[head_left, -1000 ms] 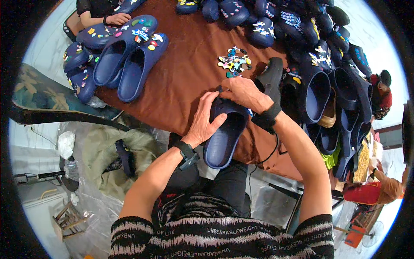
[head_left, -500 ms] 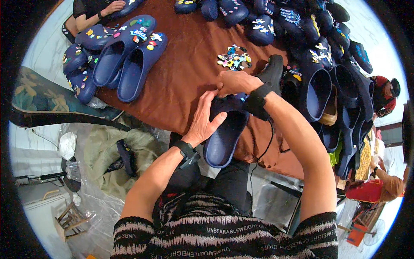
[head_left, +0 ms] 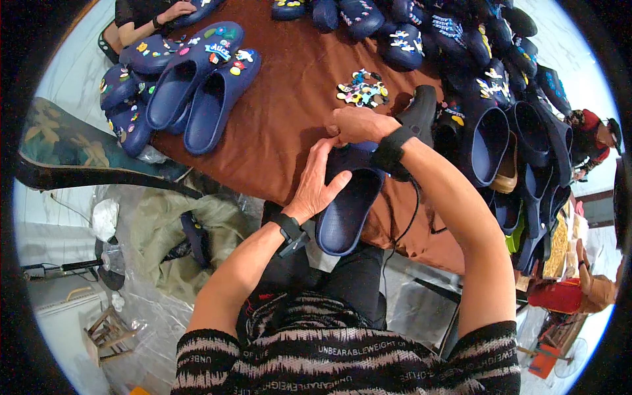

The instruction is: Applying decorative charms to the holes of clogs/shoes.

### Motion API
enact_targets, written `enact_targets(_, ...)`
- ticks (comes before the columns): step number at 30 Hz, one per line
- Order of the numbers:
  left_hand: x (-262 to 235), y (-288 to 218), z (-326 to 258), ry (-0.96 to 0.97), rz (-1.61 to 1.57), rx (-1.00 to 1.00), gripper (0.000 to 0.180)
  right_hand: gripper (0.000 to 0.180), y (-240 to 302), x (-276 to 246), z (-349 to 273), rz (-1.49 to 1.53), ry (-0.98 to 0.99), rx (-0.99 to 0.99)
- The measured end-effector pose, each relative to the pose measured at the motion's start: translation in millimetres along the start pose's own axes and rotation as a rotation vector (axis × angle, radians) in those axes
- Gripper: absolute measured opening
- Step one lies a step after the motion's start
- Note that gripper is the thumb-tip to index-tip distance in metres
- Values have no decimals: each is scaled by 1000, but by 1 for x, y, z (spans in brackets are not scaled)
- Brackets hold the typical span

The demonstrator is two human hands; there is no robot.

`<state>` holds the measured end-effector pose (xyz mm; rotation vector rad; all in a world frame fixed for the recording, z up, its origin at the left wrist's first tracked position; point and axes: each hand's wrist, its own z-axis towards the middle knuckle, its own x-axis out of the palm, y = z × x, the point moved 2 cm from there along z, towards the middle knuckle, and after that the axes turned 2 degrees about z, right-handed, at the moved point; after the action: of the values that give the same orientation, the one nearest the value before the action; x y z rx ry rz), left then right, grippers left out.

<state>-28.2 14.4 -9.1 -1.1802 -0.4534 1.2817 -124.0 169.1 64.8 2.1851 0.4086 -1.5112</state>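
Note:
A navy clog (head_left: 349,214) lies at the near edge of the cloth, its heel toward me and its toe mostly under my hands. My left hand (head_left: 316,184) grips its left side, thumb over the foot opening and fingers along the outside. Over the toe, my right hand (head_left: 361,125) is closed, its fingertips pinched together beside my left fingertips. Whatever they pinch is hidden. Just beyond lies a small pile of colourful shoe charms (head_left: 363,89). A black corded tool (head_left: 419,113) rests beside my right wrist.
Several navy clogs with charms (head_left: 204,108) sit at the left of the brown cloth (head_left: 276,99). Many more clogs (head_left: 488,145) are heaped along the right and far side. A chair (head_left: 85,148) stands at the left. Another person's hand (head_left: 176,12) touches a clog at the far left.
The view has shifted slightly, so the table's things appear a little further right. Both my hands stay at the clog, with the right still bent over its toe.

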Motion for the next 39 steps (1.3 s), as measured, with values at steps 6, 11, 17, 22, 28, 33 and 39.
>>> enact_targets(6,-2,2,-2,-5,15,3,80,28,6,-6,-33,259,-67,-78)
enact_targets(11,0,1,-1,-12,14,0,80,24,3,-13,-37,191,-49,-91)
enact_targets(17,-1,1,-1,-15,-12,-17,79,20,2,-8,-46,246,-175,-69)
enact_targets(22,-1,1,-2,-10,-2,-20,79,16,13,-2,-55,189,-354,-54)
enact_targets(28,2,3,-2,-35,20,-9,81,17,17,7,-54,-14,-289,-107)
enact_targets(33,1,2,-1,-21,17,-10,82,12,15,6,-55,8,-321,-165)
enact_targets(39,0,-1,-1,-18,8,-12,82,13,25,2,-61,-5,-305,-196)
